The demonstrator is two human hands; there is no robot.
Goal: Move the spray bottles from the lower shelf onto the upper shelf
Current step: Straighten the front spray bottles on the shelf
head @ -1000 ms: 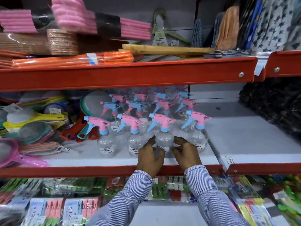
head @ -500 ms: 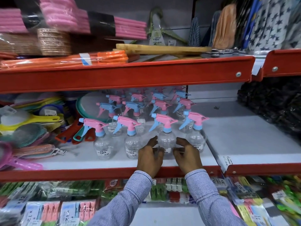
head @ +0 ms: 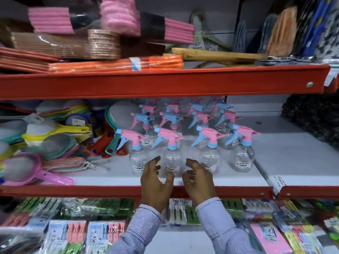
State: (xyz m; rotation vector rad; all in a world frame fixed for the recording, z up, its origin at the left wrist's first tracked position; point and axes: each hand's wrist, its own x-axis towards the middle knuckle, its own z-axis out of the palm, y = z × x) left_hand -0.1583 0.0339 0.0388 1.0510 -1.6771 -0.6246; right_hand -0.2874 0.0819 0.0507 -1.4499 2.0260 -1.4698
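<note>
Several clear spray bottles with pink and blue trigger heads stand in rows on the white middle shelf [head: 110, 180]. The front row starts with a left bottle [head: 136, 162]; to its right stand a second bottle [head: 171, 158], a third [head: 209, 158] and a fourth [head: 242, 160]. My left hand [head: 156, 182] and right hand [head: 199, 182] flank the second bottle at the shelf's front edge. Their fingers are curled and apart, not closed on it. The upper shelf [head: 165, 85] with its red front beam runs above.
The upper shelf holds an orange bundle [head: 117, 65], pink [head: 49, 21] and brown packs, and wooden hangers [head: 218, 55]. Strainers and paddles [head: 55, 129] crowd the middle shelf's left. Its right part [head: 286, 154] is bare white. Packaged goods fill the bottom shelf.
Both hands have let go of the third front bottle and shifted left to flank the second one. The view has swung left and closer.
</note>
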